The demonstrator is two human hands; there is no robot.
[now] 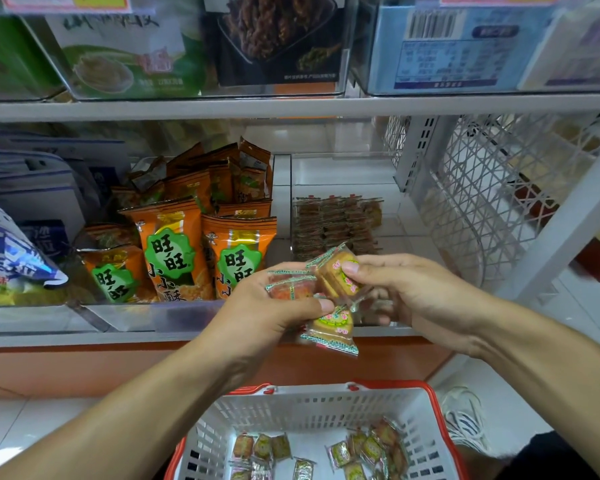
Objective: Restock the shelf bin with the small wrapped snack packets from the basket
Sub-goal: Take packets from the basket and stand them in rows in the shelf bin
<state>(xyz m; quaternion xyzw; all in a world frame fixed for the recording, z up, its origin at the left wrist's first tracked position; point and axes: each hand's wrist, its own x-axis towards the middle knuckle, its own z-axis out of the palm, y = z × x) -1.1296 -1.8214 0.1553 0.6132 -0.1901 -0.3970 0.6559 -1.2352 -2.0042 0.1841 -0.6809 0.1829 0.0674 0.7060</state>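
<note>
A white slatted plastic basket (312, 415) with red rim and handles sits low in view, holding scattered small clear-wrapped snack packets (371, 448), below the clear plastic shelf bin (388, 188) where rows of the same packets (336, 221) stand on edge. In front of the bin, the left hand (274, 306) clasps several packets (329, 327), the lowest one's long axis running left-right. The right hand (406, 289) pinches one square packet (336, 275), tilted, its sealed ends pointing up-left and down-right.
</note>
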